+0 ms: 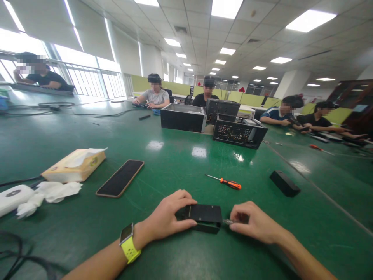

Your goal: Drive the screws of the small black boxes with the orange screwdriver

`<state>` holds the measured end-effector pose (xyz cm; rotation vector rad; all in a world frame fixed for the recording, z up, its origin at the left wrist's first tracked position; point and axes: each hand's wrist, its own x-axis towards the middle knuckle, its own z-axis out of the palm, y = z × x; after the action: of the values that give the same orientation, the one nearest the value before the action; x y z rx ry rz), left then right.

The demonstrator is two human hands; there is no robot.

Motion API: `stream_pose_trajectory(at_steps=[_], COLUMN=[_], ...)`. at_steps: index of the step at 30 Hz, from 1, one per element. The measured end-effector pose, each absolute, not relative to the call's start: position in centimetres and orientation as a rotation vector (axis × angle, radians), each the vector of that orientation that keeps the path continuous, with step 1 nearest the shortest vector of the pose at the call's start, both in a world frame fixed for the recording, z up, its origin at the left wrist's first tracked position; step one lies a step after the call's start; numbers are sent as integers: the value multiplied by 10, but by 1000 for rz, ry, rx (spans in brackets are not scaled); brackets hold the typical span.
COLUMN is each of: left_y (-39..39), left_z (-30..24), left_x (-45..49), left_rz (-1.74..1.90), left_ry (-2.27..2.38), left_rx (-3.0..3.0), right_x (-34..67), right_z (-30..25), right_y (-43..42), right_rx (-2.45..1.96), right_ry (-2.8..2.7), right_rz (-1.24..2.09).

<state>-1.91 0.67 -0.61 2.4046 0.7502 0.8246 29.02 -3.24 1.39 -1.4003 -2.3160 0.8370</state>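
On the green tabletop, a small black rectangular case (205, 214) lies in front of me, its right end open. My left hand (167, 214), with a yellow-strapped watch (128, 244) on the wrist, grips the case's left end between thumb and fingers. Just off the open end, my right hand (253, 222) pinches a small silvery piece (227, 221) between thumb and forefinger; its kind is too small to make out. An orange-and-black screwdriver (230, 183) lies beyond the case. Further right rests a separate black oblong block (284, 183).
To the left are a phone (121, 179), a tissue pack (76, 164), crumpled tissues (55, 192) and a white device (14, 197). Black cables (20, 249) lie at lower left. Open computer cases (182, 118) stand ahead. Another screwdriver (319, 148) lies far right. Several people sit around the table.
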Motion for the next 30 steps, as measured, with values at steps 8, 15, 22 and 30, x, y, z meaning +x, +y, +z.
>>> stream_pose_trajectory(at_steps=[8,15,22,30], left_y=[4,4,4,5], left_z=[-4,-2,-3,-2], left_x=[-19,-18,-18,-17], left_rz=[862,823,788,805], left_ry=[738,743,759,741], left_rx=[2397,2407,2404,2382], right_x=[294,326,331,284], right_z=[7,-9,-19,-3], right_y=[-26,-5,4,-22], right_rx=[-1282,-1630,-1683,-1320], right_ry=[-2349,-2217,-2185,-2155], right_rz=[904,572,417,397])
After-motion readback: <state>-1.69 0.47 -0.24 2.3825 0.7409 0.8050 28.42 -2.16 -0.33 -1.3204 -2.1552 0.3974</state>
